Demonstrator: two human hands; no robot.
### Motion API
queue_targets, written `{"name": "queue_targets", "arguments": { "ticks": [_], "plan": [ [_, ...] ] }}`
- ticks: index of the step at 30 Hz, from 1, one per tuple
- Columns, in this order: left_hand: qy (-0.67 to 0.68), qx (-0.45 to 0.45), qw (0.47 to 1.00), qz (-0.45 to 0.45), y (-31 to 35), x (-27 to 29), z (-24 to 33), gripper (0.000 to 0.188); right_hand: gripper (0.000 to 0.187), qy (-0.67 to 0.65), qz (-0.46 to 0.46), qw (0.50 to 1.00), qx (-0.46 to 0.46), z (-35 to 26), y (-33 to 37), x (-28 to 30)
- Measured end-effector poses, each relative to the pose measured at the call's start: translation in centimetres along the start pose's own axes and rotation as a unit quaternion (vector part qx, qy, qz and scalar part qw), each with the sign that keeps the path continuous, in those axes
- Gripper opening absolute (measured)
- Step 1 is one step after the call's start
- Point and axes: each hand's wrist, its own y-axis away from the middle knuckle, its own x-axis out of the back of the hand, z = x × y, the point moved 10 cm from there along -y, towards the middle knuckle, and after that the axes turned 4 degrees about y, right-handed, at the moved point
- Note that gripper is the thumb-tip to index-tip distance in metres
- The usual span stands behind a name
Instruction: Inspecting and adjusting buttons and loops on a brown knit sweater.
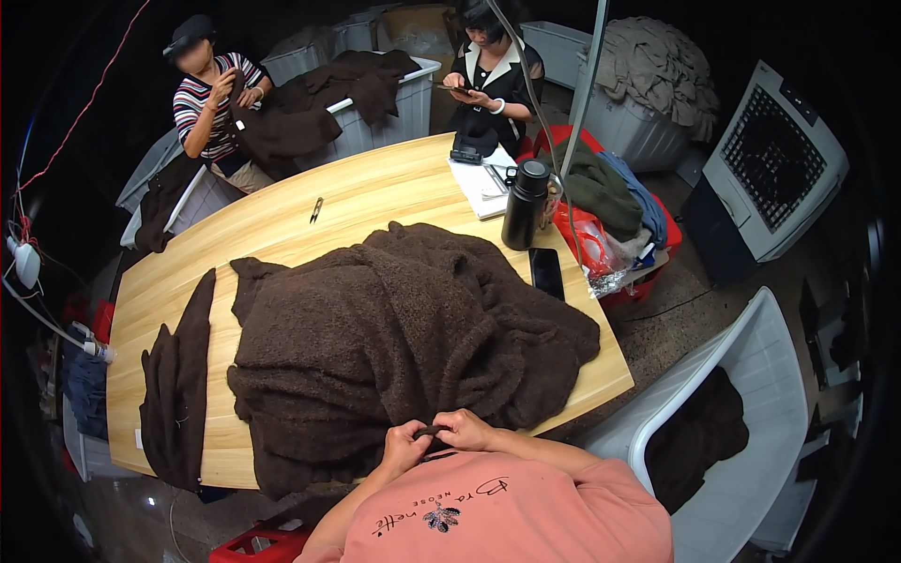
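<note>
A large heap of dark brown knitted fabric [347, 319] covers the middle of the wooden table and hangs over its near edge. Close to my body, my left hand [405, 447] pinches a rolled edge of this brown knit. My right hand [464, 431] grips the same edge just beside it, the two hands almost touching. The held strip [430, 431] spans the short gap between my fingers. On the left of the table lies a separate folded brown knit piece [178, 394] with a small white tag next to it.
Small thread snips [316, 209] lie on the wooden table [272, 216]. A black thermos [526, 206], a phone [546, 273] and papers [481, 192] stand at its right. A grey bin [779, 394] is at my right. Two people work beyond the table, near an air cooler [770, 169].
</note>
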Motion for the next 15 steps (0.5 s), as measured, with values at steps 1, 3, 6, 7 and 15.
{"name": "queue_targets", "arguments": {
  "ticks": [1,3,6,7,15],
  "plan": [
    [0.000,0.012,1.000,-0.003,0.0,-0.1,-0.3,0.014,0.013,-0.008,-0.002,1.000,0.009,-0.2,0.0,0.0],
    [0.008,0.005,1.000,-0.002,0.0,-0.1,-0.2,0.014,0.013,-0.013,0.009,1.000,0.009,-0.3,0.1,0.3],
    [0.011,0.003,1.000,0.002,0.0,-0.1,-0.4,0.014,0.013,-0.009,-0.001,1.000,-0.025,0.2,0.2,0.2],
    [0.008,-0.001,1.000,0.005,0.0,0.0,-0.4,0.014,0.013,-0.015,-0.004,1.000,-0.017,0.0,0.2,0.2],
    [0.018,0.000,1.000,-0.003,0.0,-0.2,-0.6,0.016,0.019,-0.009,-0.026,0.998,-0.054,0.8,0.2,-0.3]
  ]
}}
